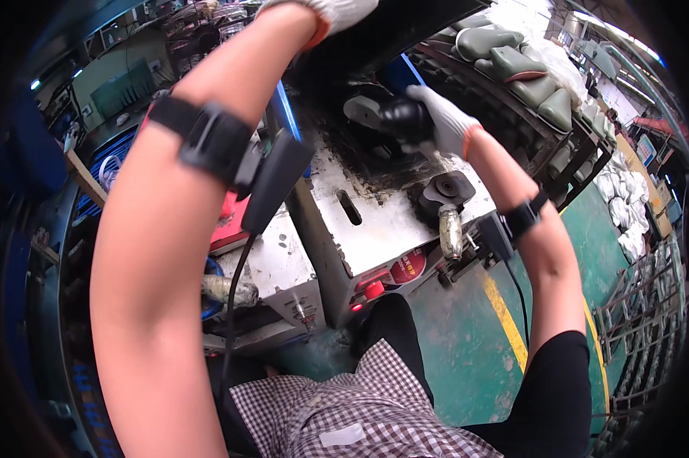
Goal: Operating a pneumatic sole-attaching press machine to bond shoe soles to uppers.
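Our gloved right hand (447, 122) grasps a shiny black part (405, 120) whose smooth surface could make it slip; what our left hand (343, 12) holds, we cannot tell.

You have a bright middle that falls to black at the round fisheye rim, where the metal rack (642, 328) on your right bends and softens. Ceiling lamps (642, 47) glare at upper right, and the white plastic sheeting (531, 19) nearby washes out. The recess (333, 67) ahead sinks into deep shadow. Your left forearm (153, 305) looks soft, and the black rounded piece (405, 120) at your right hand (449, 122) catches small highlights.
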Available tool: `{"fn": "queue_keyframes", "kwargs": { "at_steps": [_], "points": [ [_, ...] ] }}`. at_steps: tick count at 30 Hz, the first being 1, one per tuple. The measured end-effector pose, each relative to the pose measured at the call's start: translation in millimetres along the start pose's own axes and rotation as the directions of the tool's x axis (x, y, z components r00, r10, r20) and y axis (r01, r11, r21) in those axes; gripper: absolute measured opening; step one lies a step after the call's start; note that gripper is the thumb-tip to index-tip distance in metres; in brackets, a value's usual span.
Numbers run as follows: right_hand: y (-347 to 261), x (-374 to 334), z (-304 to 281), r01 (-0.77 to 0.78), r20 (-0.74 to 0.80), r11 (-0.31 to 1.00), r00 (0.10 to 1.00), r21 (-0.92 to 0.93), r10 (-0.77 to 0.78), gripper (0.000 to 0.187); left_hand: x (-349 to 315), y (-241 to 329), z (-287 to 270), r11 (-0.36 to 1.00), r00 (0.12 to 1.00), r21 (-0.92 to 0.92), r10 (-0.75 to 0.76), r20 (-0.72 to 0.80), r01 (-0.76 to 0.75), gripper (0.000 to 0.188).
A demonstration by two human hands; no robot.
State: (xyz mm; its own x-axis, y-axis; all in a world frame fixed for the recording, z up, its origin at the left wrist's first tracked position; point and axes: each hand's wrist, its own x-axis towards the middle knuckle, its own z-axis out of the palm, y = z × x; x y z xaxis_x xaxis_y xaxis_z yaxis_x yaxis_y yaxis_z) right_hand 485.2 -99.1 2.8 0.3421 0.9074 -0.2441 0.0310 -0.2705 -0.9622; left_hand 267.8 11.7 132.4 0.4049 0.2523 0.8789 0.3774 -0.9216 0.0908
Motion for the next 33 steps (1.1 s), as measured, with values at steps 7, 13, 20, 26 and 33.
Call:
{"fn": "queue_keyframes", "kwargs": {
  "at_steps": [7,13,20,26,33],
  "points": [
    [42,-127,56,0.177,0.119,0.935,0.968,0.307,-0.222,0.051,-178,37,-55,0.102,0.663,-0.799,-0.624,0.413,0.593,0.047],
    [80,-185,175,0.430,0.269,0.887,0.846,0.166,-0.461,0.078,-323,91,-117,-0.293,0.533,-0.840,-0.666,0.522,0.458,0.026],
    [113,-213,246,0.732,0.550,0.681,0.572,-0.008,-0.609,0.113,-423,77,-266,-0.314,0.209,-0.925,-0.910,0.358,0.215,0.054],
    [150,-203,214,0.729,0.110,0.674,0.684,-0.119,-0.721,0.092,-540,-65,-365,-0.047,-0.250,-0.926,-0.967,-0.052,0.376,0.026],
    [158,-189,197,0.665,-0.257,0.692,0.642,-0.282,-0.722,0.066,-657,-246,-451,0.066,-0.403,-0.872,-0.868,-0.290,0.485,0.042]
  ]
}}
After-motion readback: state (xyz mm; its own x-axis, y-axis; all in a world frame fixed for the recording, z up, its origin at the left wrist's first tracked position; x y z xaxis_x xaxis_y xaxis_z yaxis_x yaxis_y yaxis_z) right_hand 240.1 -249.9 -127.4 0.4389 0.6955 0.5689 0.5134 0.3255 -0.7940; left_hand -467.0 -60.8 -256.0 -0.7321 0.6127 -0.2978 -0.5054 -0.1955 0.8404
